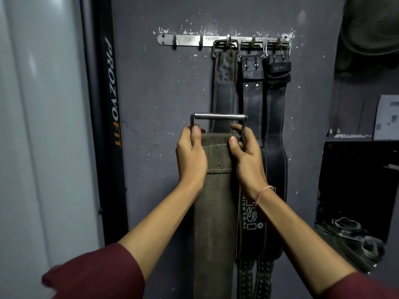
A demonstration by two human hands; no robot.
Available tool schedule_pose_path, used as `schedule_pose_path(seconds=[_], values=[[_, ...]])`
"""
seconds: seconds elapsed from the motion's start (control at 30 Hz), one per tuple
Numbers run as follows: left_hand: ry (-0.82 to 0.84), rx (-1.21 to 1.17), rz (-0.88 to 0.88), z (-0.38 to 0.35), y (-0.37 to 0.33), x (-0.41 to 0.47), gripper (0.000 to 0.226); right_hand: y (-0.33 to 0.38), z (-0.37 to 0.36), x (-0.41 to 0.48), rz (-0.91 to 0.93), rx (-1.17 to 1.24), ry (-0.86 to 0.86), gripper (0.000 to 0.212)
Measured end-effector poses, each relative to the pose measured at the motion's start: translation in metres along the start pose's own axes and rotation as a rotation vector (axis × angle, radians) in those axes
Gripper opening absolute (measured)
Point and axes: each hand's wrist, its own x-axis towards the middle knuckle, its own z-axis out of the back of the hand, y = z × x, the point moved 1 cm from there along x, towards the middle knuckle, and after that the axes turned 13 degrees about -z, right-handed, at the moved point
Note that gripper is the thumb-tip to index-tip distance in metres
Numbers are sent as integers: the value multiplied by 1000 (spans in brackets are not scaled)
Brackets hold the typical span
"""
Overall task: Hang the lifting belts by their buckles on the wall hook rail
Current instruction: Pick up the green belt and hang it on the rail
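left hand (pixel 191 152): you are gripping the left edge of the olive belt (pixel 213 195) just under its buckle (pixel 218 116), with your thumb lying on the front face.
right hand (pixel 246 153): you are gripping the right edge at matching height, thumb on the front.
buckle: its steel bar is standing level just above both hands. The strap is hanging straight down between your forearms.
hook rail (pixel 187 41): it is sitting well above both hands.
bare hooks (pixel 200 43): two are showing above your left hand, with open wall around and below them.
hung belts (pixel 252 93): three are filling the hooks above your right hand, the nearest passing behind the buckle.
black upright (pixel 110 93): it is bordering the wall well left of your left hand.
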Motion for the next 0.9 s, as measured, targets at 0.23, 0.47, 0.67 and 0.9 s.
schedule_pose_path(seconds=[0.23,0.47,0.67,0.9], values=[[21,36,-21,10,6,35,43,5,-27,21,-14,-18,-123,12],[15,60,2,7,15,64,51,10,-33,51,-61,30,-100,26],[28,85,-39,-14,23,92,48,11,-30,95,-54,111,-54,21],[55,-254,293,-31,49,140,47,37,-9,152,148,31,33,51]])
